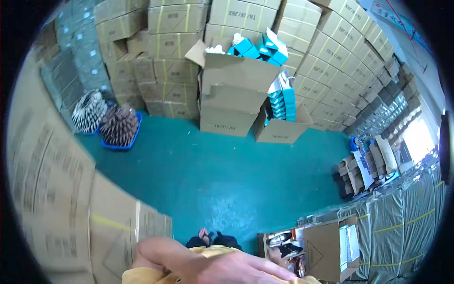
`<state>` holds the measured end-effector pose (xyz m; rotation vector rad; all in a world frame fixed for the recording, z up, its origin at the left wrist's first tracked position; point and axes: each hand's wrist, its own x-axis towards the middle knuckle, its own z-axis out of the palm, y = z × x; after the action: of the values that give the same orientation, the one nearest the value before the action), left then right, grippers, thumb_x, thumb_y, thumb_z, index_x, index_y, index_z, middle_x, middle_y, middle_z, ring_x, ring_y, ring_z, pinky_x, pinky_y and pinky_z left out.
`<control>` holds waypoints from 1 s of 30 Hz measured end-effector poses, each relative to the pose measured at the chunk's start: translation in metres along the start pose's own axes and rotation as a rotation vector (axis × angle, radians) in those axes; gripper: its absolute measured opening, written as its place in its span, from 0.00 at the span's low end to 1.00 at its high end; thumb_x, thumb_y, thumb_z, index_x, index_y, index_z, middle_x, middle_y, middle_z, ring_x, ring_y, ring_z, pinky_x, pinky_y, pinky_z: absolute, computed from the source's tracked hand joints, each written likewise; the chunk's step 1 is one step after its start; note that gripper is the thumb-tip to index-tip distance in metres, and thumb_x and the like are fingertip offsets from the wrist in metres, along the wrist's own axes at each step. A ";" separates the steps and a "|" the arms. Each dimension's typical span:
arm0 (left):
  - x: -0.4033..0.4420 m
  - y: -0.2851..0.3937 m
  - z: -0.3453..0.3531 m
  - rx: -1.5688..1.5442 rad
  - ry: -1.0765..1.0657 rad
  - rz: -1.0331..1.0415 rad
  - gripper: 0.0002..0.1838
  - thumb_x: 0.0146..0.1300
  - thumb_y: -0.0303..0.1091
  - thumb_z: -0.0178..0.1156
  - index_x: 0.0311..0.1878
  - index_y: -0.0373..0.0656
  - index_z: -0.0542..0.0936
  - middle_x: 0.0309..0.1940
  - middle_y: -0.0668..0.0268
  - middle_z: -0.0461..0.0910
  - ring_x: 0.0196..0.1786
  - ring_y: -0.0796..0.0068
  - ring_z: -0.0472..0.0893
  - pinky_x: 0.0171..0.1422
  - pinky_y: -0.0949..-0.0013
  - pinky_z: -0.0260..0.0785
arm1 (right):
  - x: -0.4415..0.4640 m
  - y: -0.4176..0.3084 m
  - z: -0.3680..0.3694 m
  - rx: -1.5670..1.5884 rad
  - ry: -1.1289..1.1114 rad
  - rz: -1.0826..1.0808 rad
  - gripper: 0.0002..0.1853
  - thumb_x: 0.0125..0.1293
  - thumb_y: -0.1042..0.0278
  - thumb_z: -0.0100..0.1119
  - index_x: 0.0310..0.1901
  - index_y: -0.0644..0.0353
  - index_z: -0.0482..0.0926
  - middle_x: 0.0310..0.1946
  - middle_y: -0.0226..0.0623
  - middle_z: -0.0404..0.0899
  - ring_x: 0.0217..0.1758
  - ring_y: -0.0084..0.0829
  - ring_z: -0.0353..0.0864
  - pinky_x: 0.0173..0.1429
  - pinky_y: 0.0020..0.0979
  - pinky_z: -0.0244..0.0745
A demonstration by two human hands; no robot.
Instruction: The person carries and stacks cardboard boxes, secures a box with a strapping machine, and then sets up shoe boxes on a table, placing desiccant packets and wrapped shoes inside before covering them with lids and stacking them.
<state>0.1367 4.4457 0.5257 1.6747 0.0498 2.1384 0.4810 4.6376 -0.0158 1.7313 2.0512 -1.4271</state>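
My left hand [231, 269] is at the bottom centre, partly blurred, with its forearm crossing from the left in front of my yellow shirt [134, 275]. Its fingers stretch out to the right, close to the yellow cloth at the lower right, and nothing shows in them. I do not see my right hand. Just beyond the fingers is an open carton [322, 248] with shoes [290, 249] beside its raised flap. My foot [203, 233], in an open sandal, shows on the green floor [227, 175].
Ahead, large open cartons [236, 78] hold teal boxes [282, 105]. Stacked cartons [177, 45] line the back, with more cartons [113, 201] close on the left. Blue baskets [124, 147] with stacked items stand at left. Flattened cardboard [371, 163] and wrapped stacks [399, 232] are at right.
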 end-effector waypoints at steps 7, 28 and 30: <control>-0.028 -0.082 -0.329 1.157 -0.607 -0.377 0.16 0.59 0.34 0.61 0.51 0.44 0.82 0.48 0.59 0.84 0.53 0.59 0.83 0.59 0.54 0.76 | 0.112 -0.098 0.046 -0.083 -0.149 0.211 0.14 0.61 0.58 0.57 0.32 0.63 0.82 0.27 0.41 0.83 0.29 0.41 0.83 0.34 0.40 0.77; -0.559 0.229 -0.544 1.037 1.762 -2.012 0.26 0.62 0.55 0.57 0.48 0.41 0.83 0.49 0.52 0.83 0.49 0.51 0.83 0.53 0.51 0.75 | 0.667 -1.058 0.417 -1.567 0.082 -1.326 0.14 0.66 0.57 0.51 0.43 0.57 0.80 0.43 0.40 0.84 0.45 0.40 0.84 0.47 0.39 0.79; -0.576 0.264 -0.579 0.943 1.560 -1.991 0.27 0.64 0.56 0.55 0.54 0.43 0.82 0.52 0.50 0.82 0.55 0.50 0.81 0.60 0.52 0.73 | 0.704 -1.051 0.520 -1.311 -0.508 -1.276 0.12 0.62 0.60 0.56 0.42 0.55 0.82 0.39 0.32 0.84 0.40 0.34 0.83 0.41 0.39 0.78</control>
<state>-0.3782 4.1367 -0.0880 -0.6186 2.0860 0.8934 -0.8615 4.8756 -0.1244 -0.4580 2.6156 -0.1266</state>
